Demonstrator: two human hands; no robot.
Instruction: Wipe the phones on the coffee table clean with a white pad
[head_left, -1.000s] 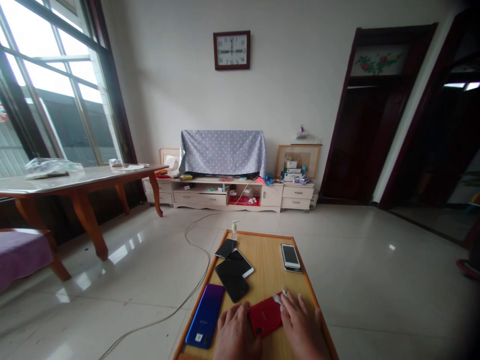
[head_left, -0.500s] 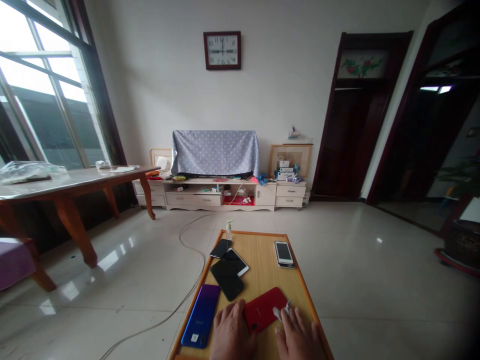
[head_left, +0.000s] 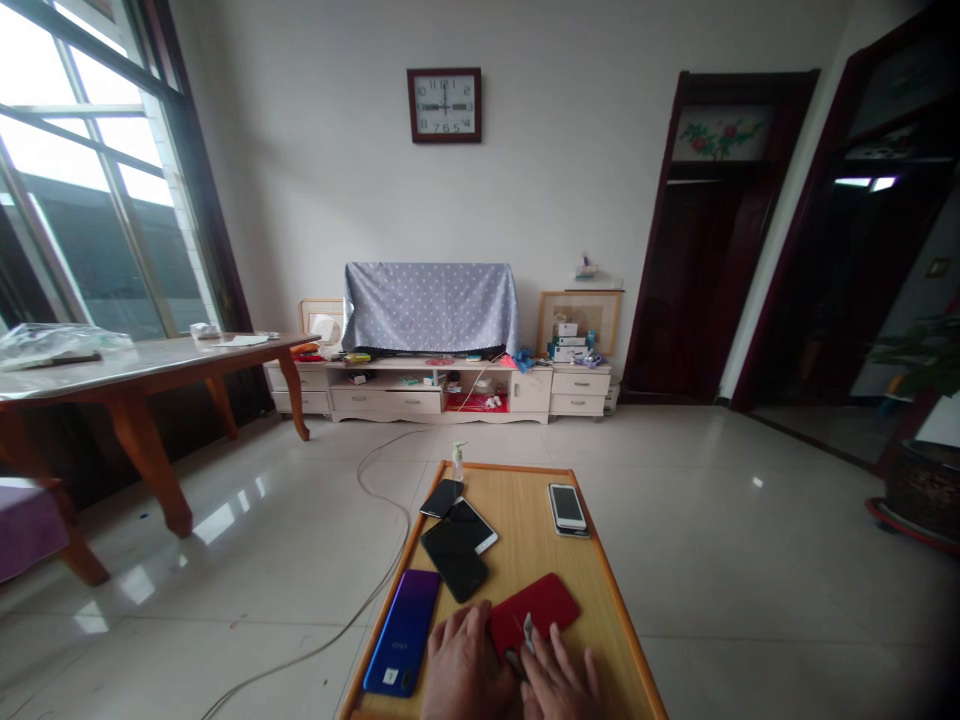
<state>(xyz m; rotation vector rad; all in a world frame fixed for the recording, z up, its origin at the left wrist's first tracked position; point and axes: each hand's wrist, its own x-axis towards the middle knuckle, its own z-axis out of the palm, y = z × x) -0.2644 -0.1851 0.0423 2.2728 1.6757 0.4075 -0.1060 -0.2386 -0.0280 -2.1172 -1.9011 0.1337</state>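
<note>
A red smartphone (head_left: 553, 602) lies back side up and slanted on the small wooden table (head_left: 525, 500). At its left end, my left hand (head_left: 463, 662) has its fingers bent and grips the edge. My right hand (head_left: 556, 678) presses a crumpled pale grey cloth (head_left: 528, 630) onto the lower left part of the phone's back. The fingers of that hand hide part of the cloth and the phone's near edge. Left of my left hand lies a blue-purple smartphone (head_left: 401, 630) with a small white sticker.
Farther up the table, a black phone (head_left: 454, 560) overlaps a white-edged phone (head_left: 480, 525), and another dark phone (head_left: 442, 498) is beside a pump bottle (head_left: 458, 462). Stacked phones (head_left: 568, 507) lie at the right edge. A cable (head_left: 330, 635) runs along the floor.
My right hand has moved left with the cloth, from the red phone's right end to its lower left part. My left hand stays at the left end.
</note>
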